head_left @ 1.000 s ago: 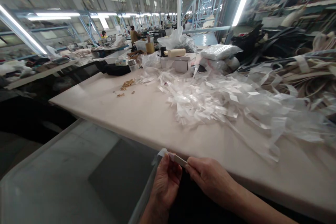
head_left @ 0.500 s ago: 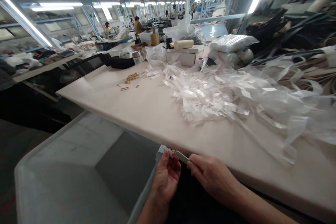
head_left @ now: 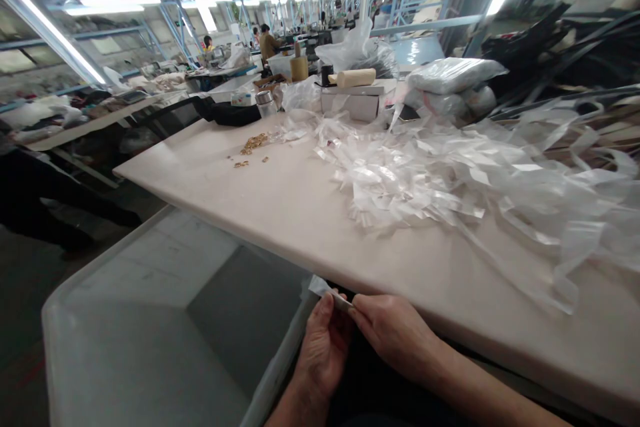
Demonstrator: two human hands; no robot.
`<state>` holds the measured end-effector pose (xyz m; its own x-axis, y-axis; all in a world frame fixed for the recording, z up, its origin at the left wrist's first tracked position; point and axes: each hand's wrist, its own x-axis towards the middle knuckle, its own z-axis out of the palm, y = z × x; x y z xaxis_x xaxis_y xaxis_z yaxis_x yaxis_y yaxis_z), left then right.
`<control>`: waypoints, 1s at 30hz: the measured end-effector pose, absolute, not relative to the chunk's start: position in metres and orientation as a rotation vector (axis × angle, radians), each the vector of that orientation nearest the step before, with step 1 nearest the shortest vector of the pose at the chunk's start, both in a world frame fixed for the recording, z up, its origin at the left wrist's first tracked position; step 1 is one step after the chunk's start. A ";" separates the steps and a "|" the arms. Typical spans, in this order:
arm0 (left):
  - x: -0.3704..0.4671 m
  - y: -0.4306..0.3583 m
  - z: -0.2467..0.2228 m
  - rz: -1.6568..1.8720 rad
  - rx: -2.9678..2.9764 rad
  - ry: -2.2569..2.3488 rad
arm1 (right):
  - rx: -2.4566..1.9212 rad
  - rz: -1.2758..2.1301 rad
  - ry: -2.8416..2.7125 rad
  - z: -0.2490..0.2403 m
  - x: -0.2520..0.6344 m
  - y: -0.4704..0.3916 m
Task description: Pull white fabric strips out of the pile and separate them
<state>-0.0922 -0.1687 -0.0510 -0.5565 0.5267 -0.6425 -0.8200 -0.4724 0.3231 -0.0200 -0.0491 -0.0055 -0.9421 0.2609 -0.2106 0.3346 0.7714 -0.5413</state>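
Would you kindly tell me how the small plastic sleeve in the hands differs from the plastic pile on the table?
The sleeve is single, pinched between left hand and right hand below the table edge; the pile is many tangled pieces lying loose on the table. Both are clear plastic.

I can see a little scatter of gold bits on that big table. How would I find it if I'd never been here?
Start at the pale worktable and follow its left edge away from the two hands. Short of the small metal-lidded jar lies the heap of gold pieces, with strays nearer. Beside the clear plastic strips, it alone is yellow and grainy.
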 end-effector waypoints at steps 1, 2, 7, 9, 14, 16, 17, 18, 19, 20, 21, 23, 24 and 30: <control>-0.089 -0.171 -0.054 2.088 -0.584 0.788 | 0.477 -0.940 2.814 -0.004 -0.023 -0.050; -0.087 -0.173 -0.056 2.093 -0.589 0.792 | 0.470 -0.996 2.784 -0.003 -0.024 -0.050; -0.093 -0.187 -0.056 2.134 -0.836 0.878 | 0.415 -1.473 2.482 0.009 0.000 -0.037; -0.094 -0.190 -0.052 2.137 -0.901 0.881 | 0.486 -1.556 2.399 0.009 0.015 -0.031; -0.071 -0.188 -0.049 2.066 -0.817 0.797 | 0.494 -1.463 2.549 0.000 0.005 -0.043; -0.063 -0.187 -0.054 2.035 -0.691 0.741 | 0.471 -1.443 2.587 -0.003 -0.009 -0.051; -0.062 -0.188 -0.057 2.032 -0.650 0.731 | 0.460 -1.431 2.594 -0.004 -0.012 -0.053; -0.063 -0.189 -0.060 2.038 -0.648 0.740 | 0.449 -1.419 2.592 -0.005 -0.012 -0.052; -0.066 -0.191 -0.061 2.056 -0.688 0.768 | 0.440 -1.418 2.579 -0.005 -0.008 -0.048; -0.070 -0.193 -0.062 2.078 -0.749 0.802 | 0.434 -1.430 2.558 -0.006 0.000 -0.043; -0.073 -0.196 -0.061 2.098 -0.816 0.837 | 0.435 -1.451 2.536 -0.007 0.010 -0.036; -0.077 -0.200 -0.058 2.114 -0.900 0.874 | 0.461 -1.483 2.507 -0.008 0.028 -0.023; -0.076 -0.200 -0.056 2.109 -0.898 0.876 | 0.469 -1.481 2.511 -0.008 0.034 -0.019; -0.058 -0.188 -0.056 2.011 -0.567 0.789 | 0.395 -1.380 2.627 -0.002 -0.004 -0.042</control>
